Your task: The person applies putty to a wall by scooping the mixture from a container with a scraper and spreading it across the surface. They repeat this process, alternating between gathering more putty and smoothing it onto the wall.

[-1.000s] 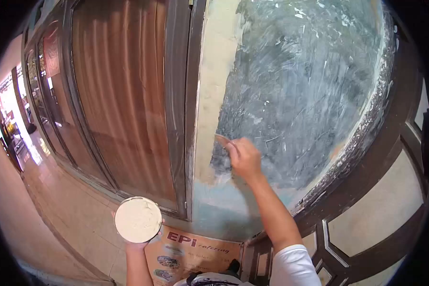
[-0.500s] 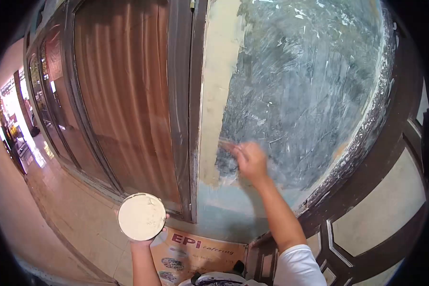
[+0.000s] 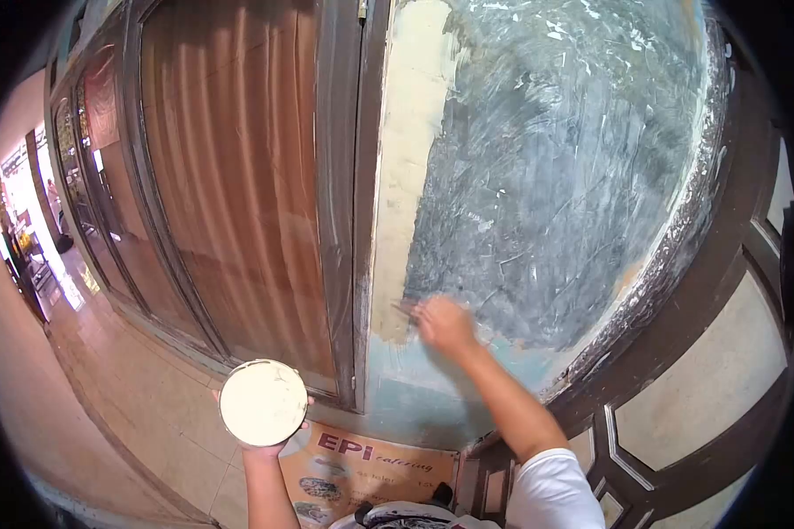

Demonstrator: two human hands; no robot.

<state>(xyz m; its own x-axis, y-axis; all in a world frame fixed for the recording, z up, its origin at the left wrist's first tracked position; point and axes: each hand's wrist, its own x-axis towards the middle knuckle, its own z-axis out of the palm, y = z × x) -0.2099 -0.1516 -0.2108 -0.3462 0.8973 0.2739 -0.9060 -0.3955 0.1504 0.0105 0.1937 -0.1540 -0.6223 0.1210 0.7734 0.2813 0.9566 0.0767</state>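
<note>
While my right hand (image 3: 444, 324) closes on a thin flat scraper blade (image 3: 406, 309) at the grey-skimmed wall panel's (image 3: 556, 176) lower left corner, my left hand (image 3: 258, 451) cups the round tub of cream putty (image 3: 263, 402); I judge the cream strip (image 3: 410, 132) along its left edge remains unskimmed.

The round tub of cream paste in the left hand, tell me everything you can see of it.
The round tub is a shallow, light-rimmed container filled nearly to the brim with pale cream paste, its surface uneven and smeared. It is held about level, its open top facing the camera, low in the view beside the brown door frame. The left hand supports it from below, fingers curling at its edge. Its material and underside cannot be seen.
</note>
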